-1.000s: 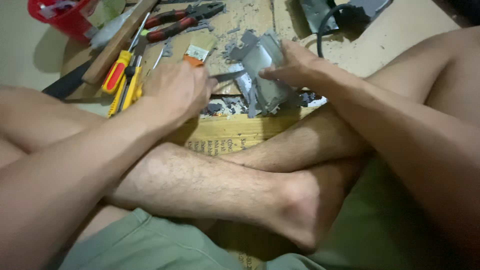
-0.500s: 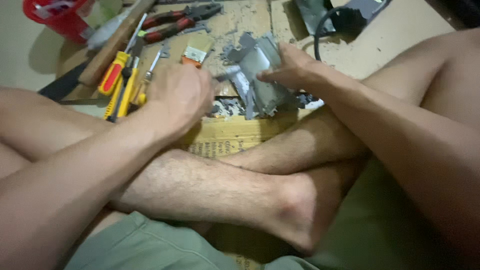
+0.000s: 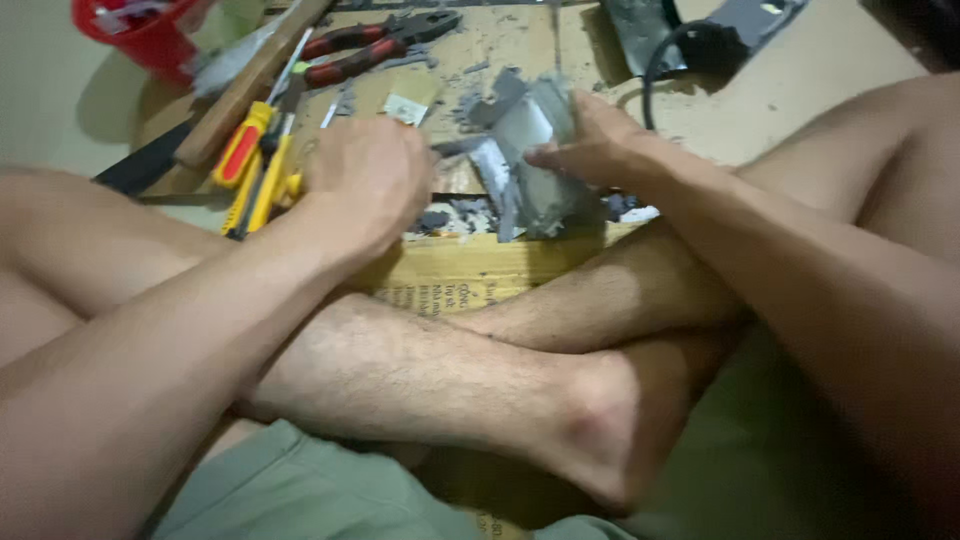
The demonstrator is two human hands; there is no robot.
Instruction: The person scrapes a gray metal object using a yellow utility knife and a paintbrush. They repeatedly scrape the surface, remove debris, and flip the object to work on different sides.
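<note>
While I sat cross-legged on the floor, my right hand [image 3: 600, 150] was clamped around a grey metal piece [image 3: 530, 165] — a bent, box-like bit of sheet metal standing on edge on the cardboard sheet [image 3: 470, 270] just beyond my shins, tilted toward me, probably so I could get at its inner face. My left hand [image 3: 365, 180] was curled into a closed fist, knuckles up, right beside the piece; a thin grey tip stuck out of it toward the metal, so it looked like I was gripping a small tool, but the fist hid it and I couldn't tell what kind. Holding the piece steady with one hand and working it with the other seemed to be the reason for the grip. Grey scraps [image 3: 440, 215] lay scattered on the cardboard under and around the piece. Off to the left, within easy reach, lay yellow-handled screwdrivers [image 3: 250, 165] side by side, a wooden handle [image 3: 250, 85] across them, and red-handled pliers [image 3: 375, 45] farther back. A red container [image 3: 150, 35] sat at the top left corner, well apart from the work. A black cable [image 3: 680, 50] looped behind the metal piece — not touching it as far as I could see.
</note>
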